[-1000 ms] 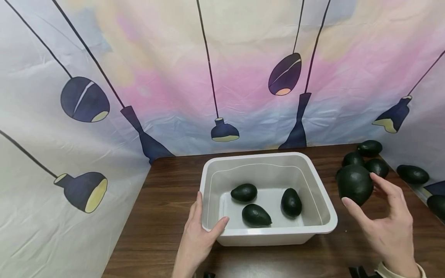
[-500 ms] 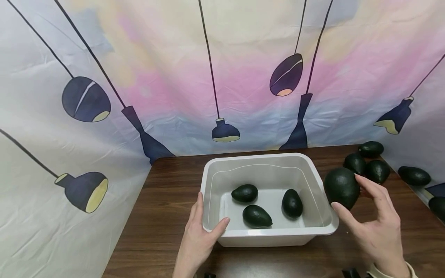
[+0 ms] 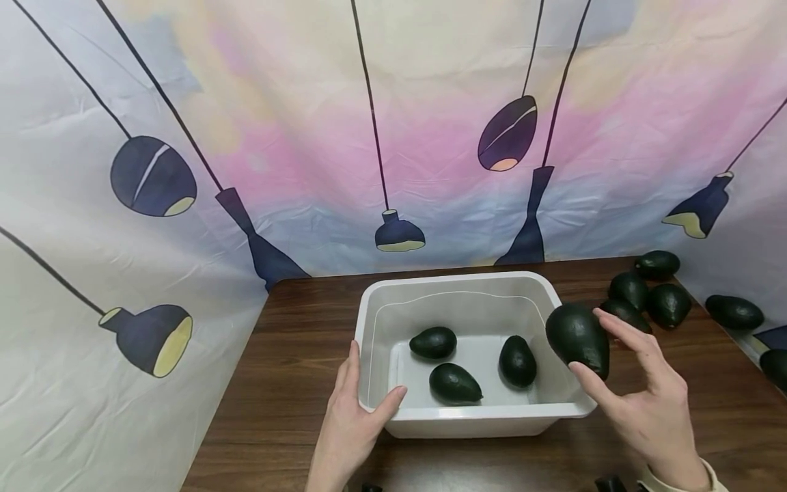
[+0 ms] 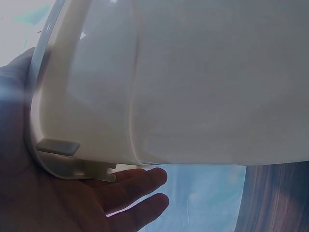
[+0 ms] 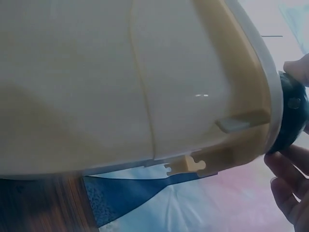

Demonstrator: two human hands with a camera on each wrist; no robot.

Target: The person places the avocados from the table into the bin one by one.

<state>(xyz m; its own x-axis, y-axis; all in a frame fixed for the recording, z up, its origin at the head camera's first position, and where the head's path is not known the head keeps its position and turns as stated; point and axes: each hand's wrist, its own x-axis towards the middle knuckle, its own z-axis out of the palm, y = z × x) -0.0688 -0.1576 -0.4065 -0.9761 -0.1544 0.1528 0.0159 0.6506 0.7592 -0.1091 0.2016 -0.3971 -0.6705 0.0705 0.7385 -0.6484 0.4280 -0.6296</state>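
My right hand (image 3: 654,403) pinches a large dark green avocado (image 3: 576,333) between thumb and fingertips, raised over the right rim of a white plastic bin (image 3: 467,428). The right wrist view shows this avocado (image 5: 291,108) past the bin's rim, partly cut off by the frame edge. Inside the bin lie three avocados: one at the back left (image 3: 433,342), one in front of it (image 3: 455,383) and one to the right (image 3: 517,361). At the bin's front left corner rests my left hand (image 3: 350,424), thumb at the front rim, extended fingers along the outer left side.
Several more avocados (image 3: 669,305) are grouped on the brown wooden table (image 3: 277,383) at the back right, others by its right edge. Behind the table hangs a cloth (image 3: 295,123) printed with lamps. A small black object (image 3: 610,484) shows near the right sleeve.
My right hand has carried the avocado leftward from beside the pile to over the bin's right rim, uncovering another avocado in the pile. The left hand stays at the bin's corner.
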